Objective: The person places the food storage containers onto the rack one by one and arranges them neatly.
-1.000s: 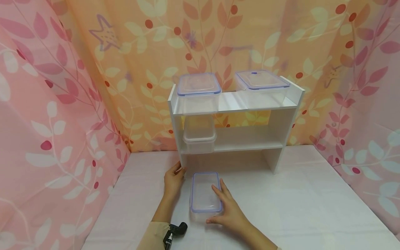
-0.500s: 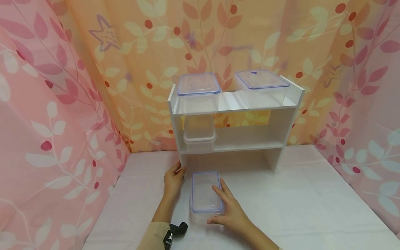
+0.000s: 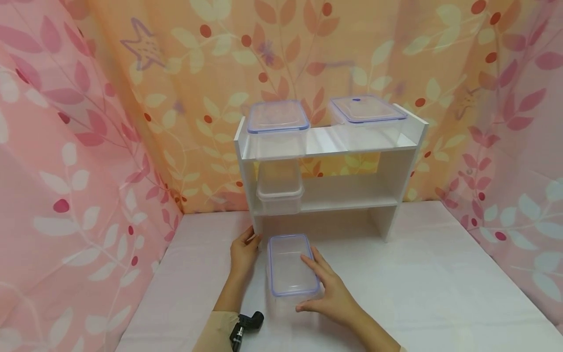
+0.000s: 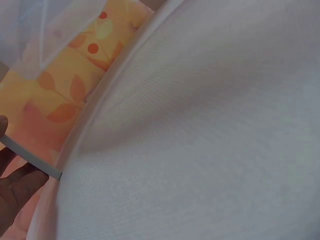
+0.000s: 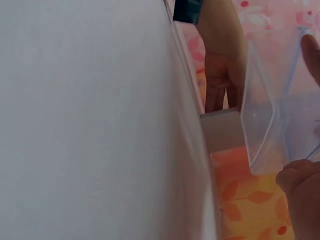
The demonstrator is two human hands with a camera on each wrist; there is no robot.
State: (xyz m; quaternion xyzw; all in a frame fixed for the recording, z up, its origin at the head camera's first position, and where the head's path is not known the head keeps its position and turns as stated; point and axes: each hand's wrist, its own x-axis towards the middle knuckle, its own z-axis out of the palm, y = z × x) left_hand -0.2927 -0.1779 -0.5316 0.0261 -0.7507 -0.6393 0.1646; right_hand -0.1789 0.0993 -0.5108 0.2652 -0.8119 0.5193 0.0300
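My right hand [image 3: 332,293] grips a clear plastic food container [image 3: 292,269] with a blue-edged lid, thumb on the near side and fingers along the right side. In the right wrist view a gap separates the container's base [image 5: 257,115] from the white tabletop. At the foot of a white two-tier shelf [image 3: 352,190], my left hand [image 3: 243,254] pinches the left side panel. The left wrist view shows thumb and fingers [image 4: 22,192] on either side of that panel's edge [image 4: 32,159]. The held container is just in front of the shelf, right of the left hand.
Two blue-lidded containers, one left [image 3: 278,129] and one right [image 3: 369,120], stand on the shelf's top tier. A white-lidded container [image 3: 280,188] sits at the left of the middle tier. Patterned curtains [image 3: 198,98] surround the white table [image 3: 440,283].
The right hand has raised the container and moved it slightly forward, towards the shelf. The left hand keeps its place on the side panel. The head view has shifted slightly.
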